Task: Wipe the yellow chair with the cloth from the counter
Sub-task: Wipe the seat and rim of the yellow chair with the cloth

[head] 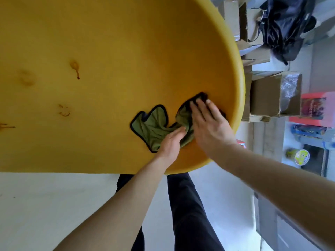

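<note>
The yellow chair [116, 51] fills the upper left of the head view, its curved rim running down the right side. Brown stains [75, 67] mark its surface to the left. A green cloth [154, 127] with a black edge lies crumpled on the chair near the rim. My left hand [172, 140] grips a bunched fold of the cloth from below. My right hand [208, 122] lies flat with straight fingers, pressing the cloth's right part against the chair.
Cardboard boxes [268, 95] are stacked right of the chair, with a dark bag [284, 28] above them. Colourful packets and a round tub [301, 156] stand at the far right. My dark trouser legs [188, 214] and pale floor show below.
</note>
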Available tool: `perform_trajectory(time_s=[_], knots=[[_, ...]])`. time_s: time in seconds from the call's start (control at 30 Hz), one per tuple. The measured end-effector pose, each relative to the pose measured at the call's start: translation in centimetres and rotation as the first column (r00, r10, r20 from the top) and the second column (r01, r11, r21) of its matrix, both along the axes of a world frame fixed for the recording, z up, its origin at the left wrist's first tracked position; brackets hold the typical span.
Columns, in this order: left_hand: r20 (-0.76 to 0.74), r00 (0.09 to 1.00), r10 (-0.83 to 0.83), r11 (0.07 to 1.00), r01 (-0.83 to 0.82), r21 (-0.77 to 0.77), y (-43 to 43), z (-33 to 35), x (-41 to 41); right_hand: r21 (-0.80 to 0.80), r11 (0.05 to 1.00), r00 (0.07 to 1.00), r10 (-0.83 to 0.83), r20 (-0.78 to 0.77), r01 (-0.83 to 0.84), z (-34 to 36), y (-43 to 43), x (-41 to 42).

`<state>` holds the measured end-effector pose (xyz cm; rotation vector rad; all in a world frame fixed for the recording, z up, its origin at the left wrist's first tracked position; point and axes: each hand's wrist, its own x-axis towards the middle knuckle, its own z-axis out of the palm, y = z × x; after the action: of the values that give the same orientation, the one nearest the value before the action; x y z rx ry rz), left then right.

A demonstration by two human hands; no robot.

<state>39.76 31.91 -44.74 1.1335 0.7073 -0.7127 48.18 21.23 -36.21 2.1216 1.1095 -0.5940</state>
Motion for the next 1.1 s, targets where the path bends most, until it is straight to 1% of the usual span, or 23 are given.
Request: perform_trajectory(time_s=[0.07,0.1,0.13,0.2,0.27,0.3,0.33,0.4,0.47,0.5,0.53,0.6,0.63,0.7,0.73,0.77,0.8,0.83,0.87,0.9,0.93,1.0,1.1], knots=[[0.059,0.986,0.158,0.987,-0.155,-0.046,-1.6,1.4,4.5,0.034,0.999,0.982,0.016,0.191,-0.023,1.4,0.0,3.7],[0.083,0.980,0.182,0.983,-0.179,-0.039,-2.0,1.7,6.1,0.042,0.999,0.972,0.012,0.236,-0.023,1.7,0.0,4.7],[0.142,0.977,0.156,0.988,-0.157,-0.006,-2.1,1.8,7.1,0.042,0.999,0.968,0.011,0.250,-0.022,1.7,0.0,4.9],[0.256,0.965,-0.051,0.988,0.011,0.154,-1.8,1.0,5.7,0.025,1.000,0.983,-0.011,0.181,0.007,0.7,-0.1,3.5],[0.212,0.936,-0.280,0.920,0.199,0.339,-0.7,-0.7,1.4,0.036,0.996,0.996,-0.087,0.032,0.086,-1.4,-0.3,0.0],[0.188,0.907,-0.377,0.862,0.270,0.430,0.3,-1.7,-1.1,0.048,0.989,0.989,-0.139,-0.056,0.142,-2.6,-0.1,-2.1],[0.166,0.859,-0.485,0.782,0.341,0.522,1.5,-2.7,-3.5,0.045,0.981,0.972,-0.182,-0.149,0.190,-3.8,0.1,-4.0],[0.054,0.734,-0.677,0.575,0.482,0.661,4.1,-4.5,-6.9,0.013,0.974,0.934,-0.213,-0.288,0.226,-5.9,1.0,-6.7],[-0.058,0.611,-0.789,0.391,0.574,0.720,6.3,-5.5,-7.4,-0.001,0.980,0.931,-0.187,-0.314,0.197,-7.6,2.1,-6.7],[-0.097,0.573,-0.814,0.333,0.596,0.731,7.0,-6.2,-6.7,0.004,0.985,0.946,-0.164,-0.280,0.172,-8.3,2.6,-5.6],[-0.128,0.561,-0.818,0.302,0.608,0.735,7.5,-6.7,-5.4,0.023,0.988,0.965,-0.141,-0.220,0.149,-8.9,3.1,-3.9],[-0.145,0.606,-0.782,0.290,0.560,0.776,8.4,-7.8,-0.7,0.089,0.990,0.993,-0.112,-0.026,0.114,-9.7,4.6,1.1],[-0.132,0.645,-0.753,0.288,0.502,0.815,8.7,-8.3,2.4,0.132,0.988,0.992,-0.094,0.083,0.083,-9.7,5.6,3.9],[-0.040,0.724,-0.689,0.276,0.312,0.909,9.7,-8.6,9.2,0.248,0.968,0.958,-0.040,0.283,-0.033,-9.3,8.0,9.1],[0.017,0.750,-0.661,0.246,0.195,0.949,10.3,-8.4,12.2,0.309,0.946,0.934,-0.025,0.356,-0.092,-8.9,9.4,11.2],[0.071,0.771,-0.633,0.201,0.075,0.977,11.0,-8.3,14.5,0.369,0.919,0.914,-0.028,0.405,-0.136,-8.5,10.7,12.9],[0.107,0.780,-0.616,0.148,-0.018,0.989,11.7,-8.5,15.9,0.423,0.895,0.907,-0.053,0.417,-0.142,-8.3,11.8,13.9],[0.118,0.779,-0.616,0.098,-0.073,0.993,12.4,-9.0,16.2,0.458,0.880,0.911,-0.079,0.405,-0.127,-8.5,12.4,14.4],[0.105,0.767,-0.632,0.064,-0.083,0.994,13.1,-10.0,15.6,0.461,0.882,0.921,-0.093,0.379,-0.101,-9.1,12.9,14.4],[0.075,0.754,-0.653,0.051,-0.054,0.997,13.5,-11.0,14.3,0.430,0.900,0.935,-0.088,0.345,-0.074,-10.2,12.8,13.7],[0.032,0.737,-0.675,0.059,0.011,0.998,13.6,-12.1,12.2,0.374,0.927,0.956,-0.070,0.284,-0.043,-11.5,12.3,12.3],[-0.059,0.698,-0.714,0.072,0.157,0.985,13.2,-13.5,6.9,0.268,0.963,0.995,-0.066,0.079,0.043,-14.0,10.6,7.9],[-0.109,0.613,-0.783,0.117,0.317,0.941,12.7,-13.3,-0.9,0.136,0.984,0.975,-0.082,-0.208,0.111,-15.1,8.4,0.9]])
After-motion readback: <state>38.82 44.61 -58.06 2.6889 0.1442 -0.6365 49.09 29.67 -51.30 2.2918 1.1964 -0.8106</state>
